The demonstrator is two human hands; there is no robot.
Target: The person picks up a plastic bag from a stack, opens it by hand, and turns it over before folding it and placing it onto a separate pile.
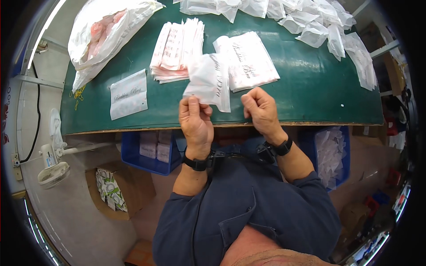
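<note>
While a large white bag [106, 31] is slumping at the far left corner of the green table [310, 84], a single printed pouch [128, 94] is lying flat nearer the front edge. Moving right, a fanned stack of pink-printed packets [177, 48] is sitting just behind the left hand [195, 122], which is pinching the lower edge of a white pouch [212, 80] between thumb and fingers. That pouch is standing up and away from the hand, its long axis running toward the far side of the table. The right hand [261, 111] is curling into a loose fist just beside the pouch's right edge, seemingly not gripping it, though the view is unclear. Behind it, a pile of lettered bags [250, 60] is resting.
</note>
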